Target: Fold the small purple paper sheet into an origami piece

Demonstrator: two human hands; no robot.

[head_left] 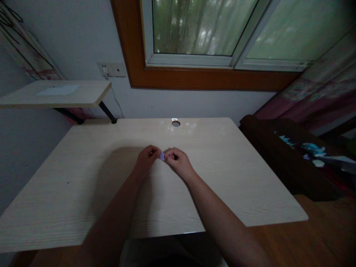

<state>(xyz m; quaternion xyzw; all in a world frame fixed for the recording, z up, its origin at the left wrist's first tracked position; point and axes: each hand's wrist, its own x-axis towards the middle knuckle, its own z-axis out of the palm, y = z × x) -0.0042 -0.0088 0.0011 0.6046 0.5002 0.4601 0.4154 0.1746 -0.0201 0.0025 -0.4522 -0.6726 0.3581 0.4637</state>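
At 12 o'clock, over the desk (236,174), I'm seeing a small lilac slip (162,156): left hand (146,157) is pinching its 9 o'clock side, right hand (180,161) its 3 o'clock side. Both are touching, neither nearer; I'm not making out its long axis.

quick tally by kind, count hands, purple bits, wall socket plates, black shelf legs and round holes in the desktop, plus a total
Left hand and right hand: 2
Small purple piece: 1
Wall socket plates: 2
Black shelf legs: 2
Round desktop hole: 1
Total: 8
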